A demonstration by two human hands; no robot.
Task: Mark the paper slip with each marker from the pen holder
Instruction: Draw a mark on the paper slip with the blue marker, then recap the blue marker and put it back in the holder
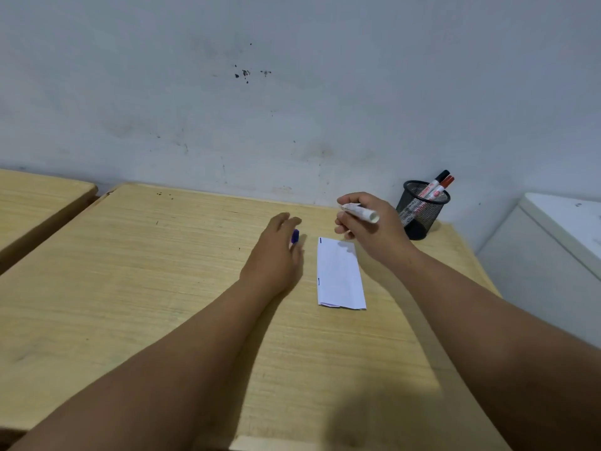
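A folded white paper slip [340,275] lies on the wooden desk [136,275], with small blue marks along its left edge. My right hand [369,227] hovers just beyond the slip's far end and grips a white marker body [360,212] lying roughly level, its butt end toward the holder. My left hand [276,252] rests on the desk to the left of the slip, with a blue marker cap [295,236] at its fingers. A black mesh pen holder [421,208] stands at the desk's far right, holding a black-capped marker [437,180] and a red-capped marker [445,184].
A second wooden desk [35,203] adjoins on the left with a narrow gap. A white cabinet [553,255] stands past the desk's right edge. A scuffed white wall [292,92] runs right behind the desk.
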